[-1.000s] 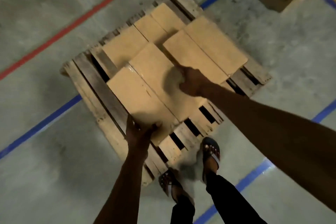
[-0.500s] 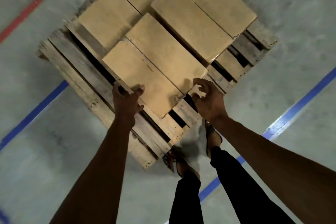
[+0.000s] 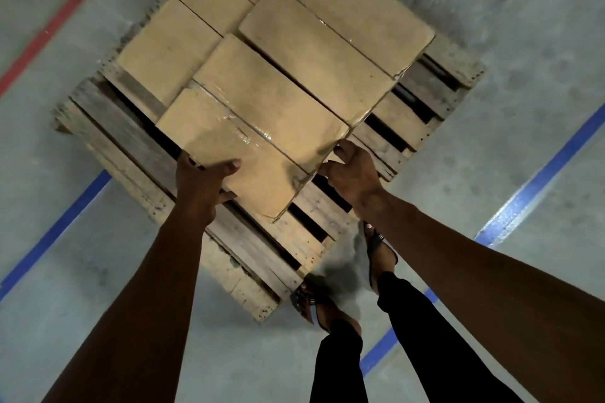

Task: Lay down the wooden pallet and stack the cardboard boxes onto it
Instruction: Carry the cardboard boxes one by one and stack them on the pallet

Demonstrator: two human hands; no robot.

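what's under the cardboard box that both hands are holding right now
Under the near cardboard box, the wooden pallet shows: its slats and dark gaps run out past the box's edges. The slats directly beneath are covered. The left hand and right hand grip its near corners.

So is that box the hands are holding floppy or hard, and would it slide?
The nearest cardboard box probably stays fairly stiff: its top looks flat. Its corner by the right hand looks crumpled, so it may dent easily. Shiny tape suggests a slick top, and it might slide over the wooden pallet slats when the left hand pushes.
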